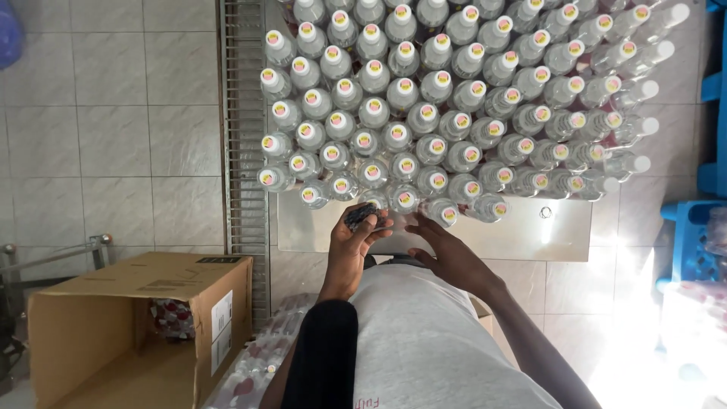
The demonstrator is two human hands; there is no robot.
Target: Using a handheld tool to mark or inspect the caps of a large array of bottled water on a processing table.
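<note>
Table edge: I see the steel table (522,235) with a bare strip along its near rim, the only open room in front of the packed bottles (424,113).
Bottle block: clear capped bottles stand cap to cap, touching, filling the table from the bare strip to the far side; no gaps between rows that I can make out.
Left side: a metal grate (244,151) runs along the table's left edge; beyond it tiled floor (113,136).
Lower left: an open cardboard box (144,326) stands on the floor, well apart from the hands.
Right side: blue crates (693,235) sit near the table's right end.
Left hand (350,246): raised at the near rim, fingers curled tight around a small dark object (360,216), just beside the front row.
Right hand (447,254): palm down over the bare strip, fingers spread and loose, gripping nothing, fingertips near the front bottles.
</note>
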